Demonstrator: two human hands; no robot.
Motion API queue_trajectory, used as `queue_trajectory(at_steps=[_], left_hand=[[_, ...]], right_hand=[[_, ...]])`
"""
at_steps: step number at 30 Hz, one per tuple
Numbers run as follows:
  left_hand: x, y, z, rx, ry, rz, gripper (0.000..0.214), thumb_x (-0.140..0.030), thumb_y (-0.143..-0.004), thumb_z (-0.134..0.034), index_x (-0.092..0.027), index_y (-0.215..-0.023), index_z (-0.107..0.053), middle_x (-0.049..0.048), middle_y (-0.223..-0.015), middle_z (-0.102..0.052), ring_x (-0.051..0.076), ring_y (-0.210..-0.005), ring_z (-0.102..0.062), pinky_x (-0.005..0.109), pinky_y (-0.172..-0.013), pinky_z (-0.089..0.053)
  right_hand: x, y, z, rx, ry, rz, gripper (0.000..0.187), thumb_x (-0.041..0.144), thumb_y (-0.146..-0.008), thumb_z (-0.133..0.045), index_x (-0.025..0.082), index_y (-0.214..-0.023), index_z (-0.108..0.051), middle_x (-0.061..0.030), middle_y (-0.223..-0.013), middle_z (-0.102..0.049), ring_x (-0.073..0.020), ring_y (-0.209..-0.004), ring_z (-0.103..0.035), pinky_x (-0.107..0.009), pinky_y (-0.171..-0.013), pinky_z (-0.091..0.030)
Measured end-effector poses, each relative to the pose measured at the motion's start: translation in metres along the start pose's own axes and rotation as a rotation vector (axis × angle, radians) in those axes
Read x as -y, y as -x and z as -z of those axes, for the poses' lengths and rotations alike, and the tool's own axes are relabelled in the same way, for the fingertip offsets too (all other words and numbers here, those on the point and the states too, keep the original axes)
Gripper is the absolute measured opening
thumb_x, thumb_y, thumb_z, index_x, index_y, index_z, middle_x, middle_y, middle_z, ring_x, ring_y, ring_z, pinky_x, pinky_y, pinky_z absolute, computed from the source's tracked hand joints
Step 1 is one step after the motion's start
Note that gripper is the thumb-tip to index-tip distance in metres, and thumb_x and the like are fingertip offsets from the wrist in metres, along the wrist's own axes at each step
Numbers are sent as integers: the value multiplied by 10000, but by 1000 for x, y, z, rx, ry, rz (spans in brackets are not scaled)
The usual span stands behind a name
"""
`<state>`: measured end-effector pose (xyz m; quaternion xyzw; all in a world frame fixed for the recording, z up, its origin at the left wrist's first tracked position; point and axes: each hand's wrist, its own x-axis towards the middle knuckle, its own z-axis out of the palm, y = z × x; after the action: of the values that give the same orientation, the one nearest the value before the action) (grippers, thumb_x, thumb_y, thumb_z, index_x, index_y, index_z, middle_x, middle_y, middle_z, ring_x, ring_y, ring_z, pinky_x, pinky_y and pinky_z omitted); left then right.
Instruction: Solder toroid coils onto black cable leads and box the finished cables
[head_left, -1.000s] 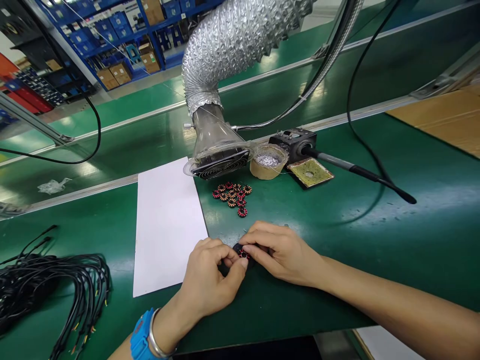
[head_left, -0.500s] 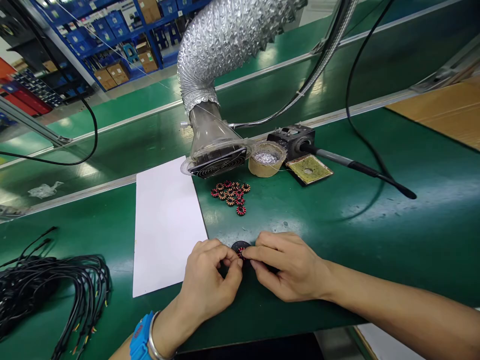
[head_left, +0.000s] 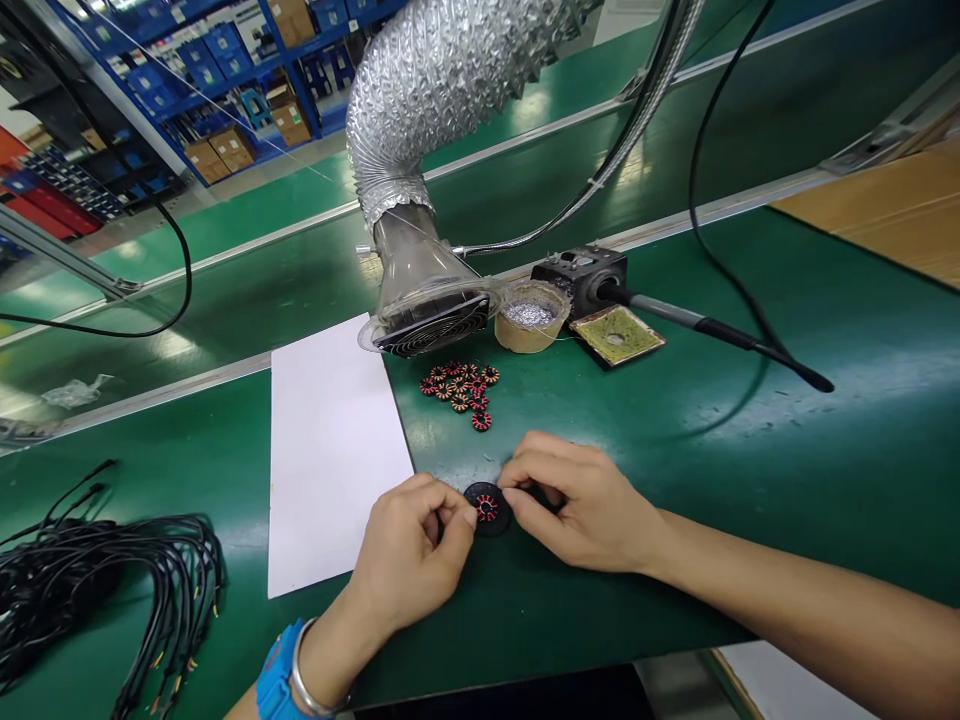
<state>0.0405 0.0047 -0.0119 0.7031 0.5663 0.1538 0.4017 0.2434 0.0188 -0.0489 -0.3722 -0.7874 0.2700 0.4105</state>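
A black round disc [head_left: 499, 527] rests on the green bench in front of me, with a small red-wound motor stator [head_left: 487, 508] at its middle. The left rim is pinched between thumb and forefinger of my left hand [head_left: 416, 540], whose fingertips reach close to the stator. On the upper right rim, my right hand [head_left: 581, 500] has its thumb and forefinger closed together. Whether a fine wire is also between the fingers is too small to tell. Beyond the hands lies a cluster of red and copper-coloured stators [head_left: 460, 385].
White board [head_left: 330, 450] lies left of the stators. A fume extractor [head_left: 435, 300] with a silver duct hangs behind them. A soldering iron [head_left: 697, 325] sits in its stand by a yellow sponge [head_left: 619, 336] and a round tub [head_left: 531, 320]. Black cables [head_left: 150, 560] are bundled at left.
My right hand has drawn back up and right from the stator to the disc's rim. My left hand has shifted slightly left. More of the disc and stator now shows.
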Motion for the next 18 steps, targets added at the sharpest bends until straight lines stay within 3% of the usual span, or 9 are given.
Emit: queue_trajectory(at_steps=[3, 6, 13, 18], left_hand=[[4, -6, 3, 127, 198, 147, 289, -412, -921, -485, -185, -764, -571, -39, -626, -516, 75, -458, -412, 202, -436, -306], [6, -11, 2, 206, 292, 201, 336, -461, -917, -472, -180, -739, -517, -40, -643, -536, 49, -406, -402, 177, -384, -277], [8, -14, -1, 210, 325, 213, 157, -284, -885, -455, -185, -787, -526, -60, -639, -501, 37, -359, -454, 133, -326, -326], [10, -15, 1, 236, 381, 241, 151, -287, -875, -455, -183, -805, -538, -58, -648, -515, 46, -364, -499, 126, -295, -363]], right_hand=[[-3, -1, -3, 68, -4, -31, 123, 141, -868, -526, 164, -869, -646, -36, -778, -577, -116, -643, -537, -234, -588, -417], [-1, -2, -7, 120, 76, 3, 151, 149, -883, -503, 175, -826, -640, -30, -763, -563, -123, -645, -535, -245, -588, -403], [18, -6, -10, 100, 579, 271, 253, 112, -843, -467, 173, -613, -555, -32, -628, -470, -156, -562, -417, -320, -509, -273], [19, -5, -5, 107, 555, 274, 256, 123, -865, -459, 172, -649, -586, -34, -640, -501, -153, -575, -453, -309, -517, -309]])
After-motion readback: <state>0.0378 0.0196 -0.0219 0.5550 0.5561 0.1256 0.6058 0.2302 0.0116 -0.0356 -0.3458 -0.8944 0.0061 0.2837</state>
